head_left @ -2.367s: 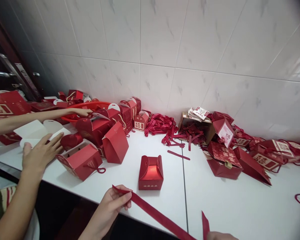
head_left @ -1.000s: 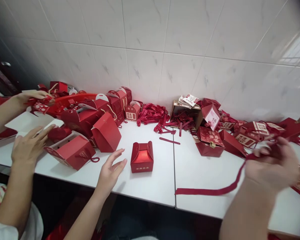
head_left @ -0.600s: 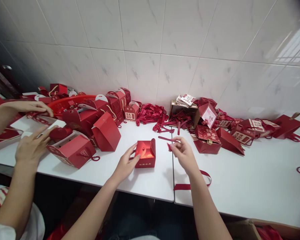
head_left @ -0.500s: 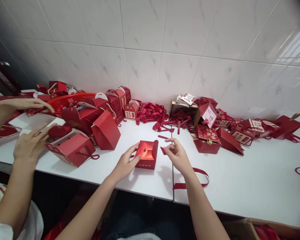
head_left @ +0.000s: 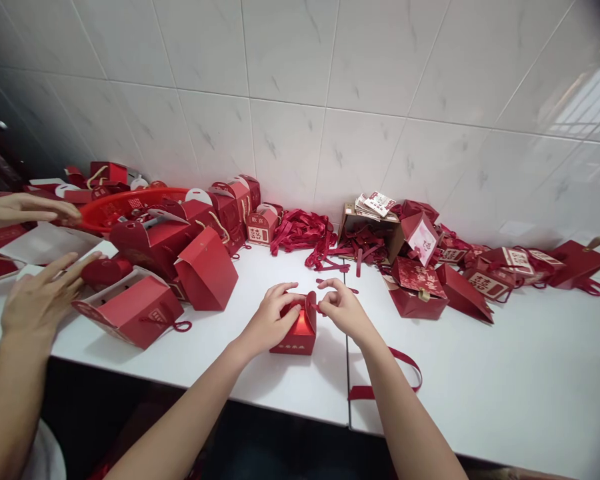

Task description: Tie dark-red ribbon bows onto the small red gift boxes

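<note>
A small red gift box (head_left: pixel 294 344) stands on the white table in front of me, its top flaps partly raised. My left hand (head_left: pixel 273 319) grips it from the left, with fingers over the top. At the box's upper right flap, my right hand (head_left: pixel 341 308) pinches a small red strip (head_left: pixel 317 308), mostly hidden by the fingers. A loop of red ribbon (head_left: pixel 363 393) lies on the table beneath my right forearm. Several short red strips (head_left: pixel 359 262) are scattered behind my hands.
Red gift boxes (head_left: pixel 207 270) crowd the left side beside a red plastic basket (head_left: pixel 150 194). A co-worker's hands (head_left: pixel 40 293) work there. Piled ribbon (head_left: pixel 304 228) and an open carton of strips (head_left: pixel 349 215) sit by the wall; more boxes (head_left: pixel 420 291) stand right.
My right hand has brought the small red strip left to the box's right flap. My left hand has shifted up over the box top. The view has tilted slightly.
</note>
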Demonstrator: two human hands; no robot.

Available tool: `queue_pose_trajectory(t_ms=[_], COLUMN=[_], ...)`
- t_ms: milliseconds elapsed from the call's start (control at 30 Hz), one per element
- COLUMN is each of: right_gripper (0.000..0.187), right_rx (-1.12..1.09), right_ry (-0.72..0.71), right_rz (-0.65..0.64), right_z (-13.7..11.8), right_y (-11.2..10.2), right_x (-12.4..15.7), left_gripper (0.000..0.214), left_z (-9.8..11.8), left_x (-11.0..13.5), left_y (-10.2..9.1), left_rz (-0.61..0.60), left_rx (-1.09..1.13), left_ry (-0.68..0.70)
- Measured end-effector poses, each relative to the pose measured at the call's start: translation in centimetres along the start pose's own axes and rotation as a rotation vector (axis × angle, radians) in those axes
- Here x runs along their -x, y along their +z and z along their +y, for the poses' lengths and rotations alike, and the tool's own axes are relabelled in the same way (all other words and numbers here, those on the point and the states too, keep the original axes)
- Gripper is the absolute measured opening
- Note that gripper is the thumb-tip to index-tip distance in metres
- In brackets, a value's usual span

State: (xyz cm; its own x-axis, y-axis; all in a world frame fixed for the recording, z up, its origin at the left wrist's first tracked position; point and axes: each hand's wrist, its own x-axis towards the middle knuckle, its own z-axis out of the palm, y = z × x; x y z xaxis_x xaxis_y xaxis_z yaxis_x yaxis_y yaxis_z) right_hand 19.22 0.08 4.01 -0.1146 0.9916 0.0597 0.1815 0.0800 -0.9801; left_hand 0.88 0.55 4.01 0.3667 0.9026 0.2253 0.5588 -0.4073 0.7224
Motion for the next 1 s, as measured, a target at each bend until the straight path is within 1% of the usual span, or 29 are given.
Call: queue_pose_trajectory(t_ms=[100, 267, 367, 500, 600, 700, 733, 800, 867, 900, 1000], right_gripper=[0.029, 0.028, 0.027, 0.025, 0.019, 0.024, 0.027, 0.028, 0.027, 0.027, 0.024], right_rx=[-0.012, -0.012, 0.000, 0.047, 0.121, 0.204, 0.211, 0.174, 0.073, 0.018, -0.093], right_ry=[-0.004, -0.011, -0.019, -0.040, -0.075, -0.184, -0.230, -0.290, -0.287, -0.278, -0.276], right_rz=[-0.018, -0.055, -0.087, -0.117, -0.073, 0.019, 0.026, -0.016, -0.070, -0.077, -0.038], right_z=[0.1, 0.1, -0.1, -0.3, -0.5, -0.7, -0.9, -1.3, -1.7, -1.9, -2.4], right_y=[0.1, 0.5, 0.6, 0.4, 0.1, 0.0, 0.1, 0.2, 0.4, 0.5, 0.6], right_x=[-0.3, -0.3, 0.2, 1.2, 1.9, 2.3, 2.4, 2.4, 2.5, 2.5, 2.7], left_gripper=[0.029, 0.023, 0.018, 0.017, 0.016, 0.017, 0.018, 0.018, 0.017, 0.017, 0.016], left_z=[0.0, -0.1, 0.3, 1.1, 1.6, 2.0, 2.3, 2.9, 3.7, 4.0, 5.0], left_x=[-0.2, -0.3, -0.1, 0.5, 0.9, 1.1, 1.1, 1.1, 1.1, 1.0, 0.9], left_y=[0.0, 0.3, 0.5, 0.5, 0.5, 0.3, 0.2, -0.2, -0.7, -0.9, -1.6], left_rz=[-0.015, 0.006, 0.000, -0.005, 0.024, 0.069, 0.072, 0.069, 0.081, 0.096, 0.146], left_rx=[0.021, 0.053, 0.056, 0.064, 0.122, 0.186, 0.198, 0.203, 0.181, 0.167, 0.135], left_ry=[0.020, 0.072, 0.085, 0.064, 0.045, 0.032, 0.032, 0.042, 0.072, 0.093, 0.153])
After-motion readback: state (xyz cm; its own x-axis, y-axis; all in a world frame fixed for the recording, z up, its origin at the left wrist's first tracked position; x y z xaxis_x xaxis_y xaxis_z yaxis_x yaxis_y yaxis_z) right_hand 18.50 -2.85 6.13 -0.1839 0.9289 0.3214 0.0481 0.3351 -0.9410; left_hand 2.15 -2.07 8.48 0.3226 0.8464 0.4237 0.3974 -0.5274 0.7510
